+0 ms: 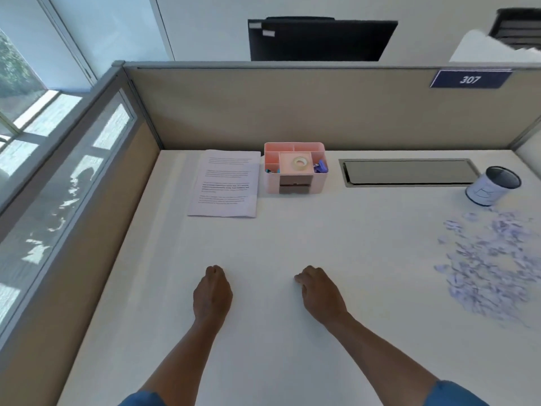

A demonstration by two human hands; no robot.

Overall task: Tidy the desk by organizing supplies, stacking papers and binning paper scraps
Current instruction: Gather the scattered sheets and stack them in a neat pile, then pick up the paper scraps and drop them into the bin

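Both hands are resting on the desk (pixel 292 332), near edge, fingers curled under, each grip narrow and holding nothing. Left hand (pixel 213 294), right hand (pixel 320 294).

Papers (pixel 225 183) are lying squared in one stack, well ahead of the left grip and a little to its outer side. Pink organizer (pixel 294 168) is sitting just beside the stack, ahead of the gap between the two grips; tape roll (pixel 300 163) and purple clip (pixel 320 166) are inside it. Those two parts of the job are looking done, by my reading.

Paper scraps (pixel 491 265) are lying scattered far out to the right of the right grip, loose and thin. Small white bin (pixel 493 186) is standing just beyond the scrap field, well ahead and right of the right grip.

Step in hand, as I judge it: binning the scraps. Doing it well likely means bringing the bin down to the desk edge beside the pile, then sweeping with a flat right palm toward the rim instead of pinching single bits. Left hand could be steadying the bin. Risk: light scraps fluttering off the right edge, so sweeping inward is safer.
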